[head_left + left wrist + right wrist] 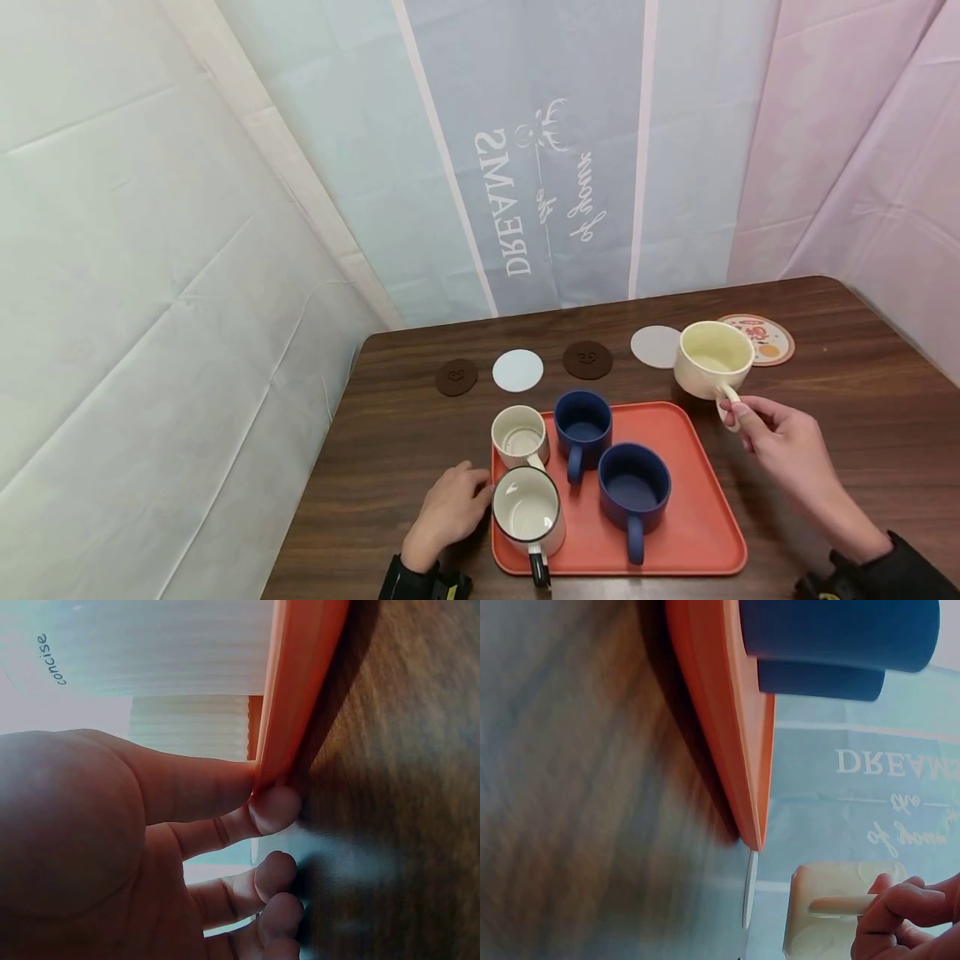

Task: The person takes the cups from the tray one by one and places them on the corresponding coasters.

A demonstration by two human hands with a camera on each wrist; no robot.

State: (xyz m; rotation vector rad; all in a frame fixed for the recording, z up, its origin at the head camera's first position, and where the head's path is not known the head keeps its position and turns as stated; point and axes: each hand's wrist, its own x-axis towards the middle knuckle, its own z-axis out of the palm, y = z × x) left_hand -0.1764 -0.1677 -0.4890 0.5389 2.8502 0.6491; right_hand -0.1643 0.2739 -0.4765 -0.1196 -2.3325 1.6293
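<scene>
The cup (712, 365) is hanging over the table (360, 500), just past the fingers of my right hand (787, 443), which I'm pinching round its handle (727, 394) from afar. Farther from those fingers, a picture mat (768, 343) is peeking out. My left hand (453, 502) is pinching the tray (701, 521). I think I'm carrying now; the next move seems to be calling for a flat, soft landing.

Orange tray (697, 500): one
Navy mugs (633, 483): two
Black-rimmed white mug (528, 510): one
Off-white mug (519, 437): one
Pale yellow mug (711, 363): one
Smiling brown coasters (588, 360): two
Plain white coasters (517, 371): two
Illustrated coaster (772, 342): one
Coasters, tray's 10 to 2 o'clock: five
Hands (452, 504) (783, 442): two
Wooden table (382, 442): one
</scene>
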